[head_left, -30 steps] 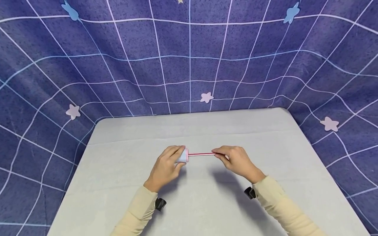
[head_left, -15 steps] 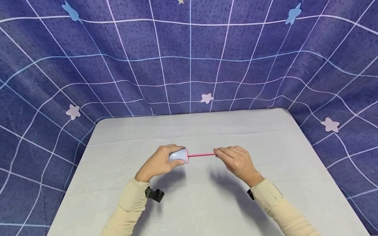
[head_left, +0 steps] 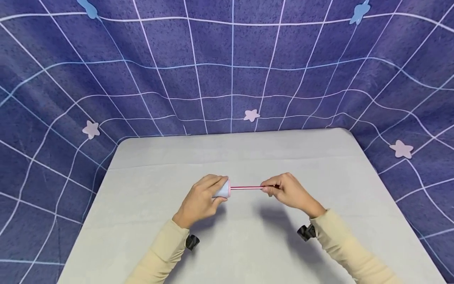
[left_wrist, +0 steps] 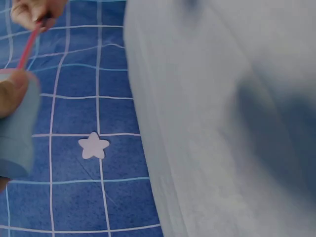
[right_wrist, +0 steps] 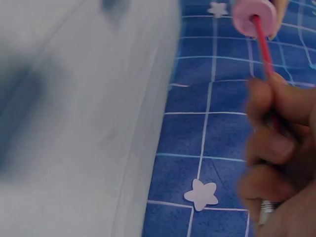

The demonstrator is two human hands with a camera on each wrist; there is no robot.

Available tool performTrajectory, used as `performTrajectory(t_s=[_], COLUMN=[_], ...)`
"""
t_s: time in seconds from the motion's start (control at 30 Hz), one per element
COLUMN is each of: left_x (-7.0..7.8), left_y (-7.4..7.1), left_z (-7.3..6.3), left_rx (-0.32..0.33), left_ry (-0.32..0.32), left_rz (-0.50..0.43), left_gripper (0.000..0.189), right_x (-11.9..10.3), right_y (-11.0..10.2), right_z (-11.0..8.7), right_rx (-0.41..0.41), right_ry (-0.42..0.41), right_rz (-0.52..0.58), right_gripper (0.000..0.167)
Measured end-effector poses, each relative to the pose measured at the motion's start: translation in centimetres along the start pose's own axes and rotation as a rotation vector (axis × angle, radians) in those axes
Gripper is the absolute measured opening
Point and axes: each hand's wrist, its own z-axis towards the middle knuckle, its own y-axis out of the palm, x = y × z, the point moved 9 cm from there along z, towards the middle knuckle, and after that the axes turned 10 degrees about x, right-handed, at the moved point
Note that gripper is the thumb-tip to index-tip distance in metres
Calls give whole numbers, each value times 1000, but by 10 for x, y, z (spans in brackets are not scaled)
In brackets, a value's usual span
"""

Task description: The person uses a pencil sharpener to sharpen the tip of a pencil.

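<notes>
I'm watching remotely & the work's looking partway, IMO: the red pencil (head_left: 246, 188) is already sitting front end first in the pencil sharpener (head_left: 222, 190), so insertion's done. The tip's hiding inside, so I can't tell how sharp it's getting. What's left, AFAICT: pencil isn't out yet, & neither item's been set down. Pos: the sharpener's lying sideways in mid-air over the mid part of the table (head_left: 234, 240), w/ the pencil running approx. level from it toward the right. The L hand (head_left: 199, 200) is gripping the sharpener's body, fingers over the far side, thumb on the near side. The R hand (head_left: 291, 193) is pinching the pencil btwn thumb & fingertips, remaining fingers curling in; the R wrist cam's also showing a silvery bit below them, prob. the ferrule (right_wrist: 267, 211). Materials: the sharpener's showing a smooth, rounded, pale-blue body, likely plastic, w/ a round pink end face (right_wrist: 244, 23) & a hole near its centre. The pencil's slim & straight, red w/ a pale line along it. The tabletop's wearing a matte off-white covering w/ faint creases; behind it a blue-purple curtain (head_left: 213, 43) is hanging in soft folds, bending its printed grid lines & pale stars. Beige sleeves (head_left: 159, 252) are wrinkling at the forearms.
</notes>
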Motion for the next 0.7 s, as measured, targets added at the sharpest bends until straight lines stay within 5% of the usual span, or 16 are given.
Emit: performTrajectory(t_s=[0.1, 0.2, 0.4, 0.53, 0.7], left_x=[11, 10, -8, -21, -34], left_y=[0, 0, 3, 8, 17], left_z=[-2, -2, 1, 2, 1], left_rx=[57, 69, -15, -143, -302], left_ry=[108, 105, -62, -210, -408], left_rz=[74, 82, 1, -94, -296], left_gripper=[55, 55, 54, 53, 44], right_x=[14, 14, -6, -23, -35], right_y=[3, 1, -6, -9, -10], right_z=[-1, -1, -6, -15, -25], right_rx=[-99, -68, 189, 356, 494], right_ry=[187, 151, -171, -423, -628], right_rz=[91, 13, -242, -364, -471], right_gripper=[13, 12, 17, 25, 15])
